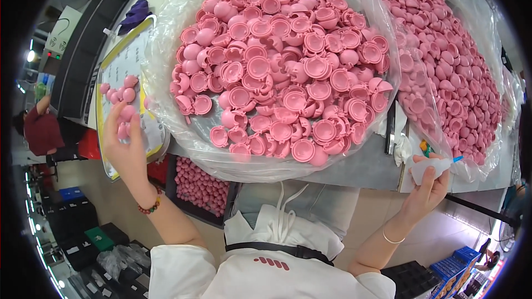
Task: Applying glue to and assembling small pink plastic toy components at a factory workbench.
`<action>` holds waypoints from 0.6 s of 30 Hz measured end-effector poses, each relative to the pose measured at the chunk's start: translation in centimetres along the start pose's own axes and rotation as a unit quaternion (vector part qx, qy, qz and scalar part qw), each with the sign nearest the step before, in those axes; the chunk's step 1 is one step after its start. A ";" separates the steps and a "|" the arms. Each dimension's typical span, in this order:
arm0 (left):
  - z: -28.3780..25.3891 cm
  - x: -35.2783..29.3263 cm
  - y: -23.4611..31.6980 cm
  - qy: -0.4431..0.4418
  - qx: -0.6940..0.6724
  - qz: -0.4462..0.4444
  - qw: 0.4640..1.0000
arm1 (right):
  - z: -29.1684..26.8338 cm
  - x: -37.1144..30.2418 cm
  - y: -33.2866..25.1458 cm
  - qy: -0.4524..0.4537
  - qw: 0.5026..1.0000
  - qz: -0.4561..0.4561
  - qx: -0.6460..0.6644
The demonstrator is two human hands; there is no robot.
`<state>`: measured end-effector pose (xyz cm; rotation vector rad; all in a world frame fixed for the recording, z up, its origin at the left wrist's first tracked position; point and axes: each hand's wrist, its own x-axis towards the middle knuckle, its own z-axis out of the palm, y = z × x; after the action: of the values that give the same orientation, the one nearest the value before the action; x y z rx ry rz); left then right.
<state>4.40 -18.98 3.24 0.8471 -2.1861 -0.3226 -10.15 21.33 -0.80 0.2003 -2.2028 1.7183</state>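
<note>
My left hand (pixel 124 147) is at the left, over a pale, yellow-edged board (pixel 113 66). Its thumb and fingers curl around a small pink ball (pixel 127 112). Several more pink balls (pixel 115 95) lie on the board just beyond the fingertips. At the right, my right hand (pixel 426 191) grips a translucent white squeeze bottle (pixel 431 167), its blue tip pointing right. Between my hands, a clear plastic bag (pixel 188 158) lies open, heaped with pink hollow half-shells (pixel 277 72) that have small tabs on their rims.
A second clear bag of pink half-shells (pixel 443 72) stands at the right. Below the table edge, a dark crate (pixel 213 218) holds many small pink balls. A black conveyor-like rail (pixel 91 39) runs along the far left, near a purple cloth (pixel 134 15). Another person (pixel 41 130) is beyond it.
</note>
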 end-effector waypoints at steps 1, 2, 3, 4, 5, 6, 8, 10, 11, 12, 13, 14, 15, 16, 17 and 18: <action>0.4 -0.1 0.2 0.035 0.031 0.076 0.996 | 0.0 0.0 0.0 -0.001 1.000 0.000 0.002; 0.4 -0.4 1.2 0.036 0.033 0.075 0.996 | 0.0 0.0 0.1 -0.005 1.000 -0.001 0.006; 0.3 -1.0 2.3 0.000 -0.019 0.057 0.998 | -0.2 0.0 0.1 -0.008 1.000 -0.002 0.008; 0.3 -1.6 3.3 -0.035 -0.071 0.039 0.996 | -0.3 -0.1 0.1 -0.008 1.000 -0.002 0.008; 0.1 -2.1 4.9 -0.115 -0.088 0.070 0.987 | -0.6 -0.1 0.2 -0.004 1.000 0.000 0.011; 0.0 -2.5 6.1 -0.191 -0.102 0.100 0.971 | -0.7 -0.1 0.3 -0.001 1.000 0.000 0.017; 1.5 -3.0 7.0 -0.223 -0.101 0.136 0.960 | -0.8 -0.1 0.3 0.000 1.000 -0.001 0.031; 1.9 -3.2 7.0 -0.254 -0.101 0.172 0.946 | -0.6 -0.3 -0.1 0.002 0.999 -0.003 0.045; 2.0 -3.2 6.8 -0.259 -0.115 0.132 0.950 | -0.2 -0.6 -0.8 0.040 0.998 0.020 0.053; 2.1 -3.3 6.6 -0.263 -0.129 0.092 0.952 | -0.1 -0.9 -1.2 0.079 0.994 0.042 0.061; 2.3 -3.4 6.4 -0.265 -0.131 0.094 0.951 | -0.5 -1.3 -1.1 0.081 0.994 0.042 0.058; 2.3 -3.7 6.0 -0.194 -0.175 0.071 0.963 | -0.9 -1.8 -1.3 0.061 0.993 0.031 0.097; 2.2 -3.9 5.9 -0.121 -0.218 0.048 0.967 | -1.1 -2.1 -1.5 0.042 0.990 0.020 0.136; 2.0 -4.3 6.3 -0.124 -0.220 0.048 0.966 | -0.9 -2.5 -1.7 0.044 0.990 0.020 0.133; 1.9 -5.0 7.3 -0.144 -0.396 -0.011 0.907 | -0.2 -3.1 -2.3 0.053 0.982 0.014 0.182; 1.8 -5.7 8.5 -0.161 -0.555 -0.073 0.813 | 0.5 -3.6 -2.8 0.062 0.971 0.008 0.230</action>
<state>1.90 -8.86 2.78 0.2637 -1.7178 -1.7096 -6.01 19.83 0.36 0.1780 -1.6960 2.1653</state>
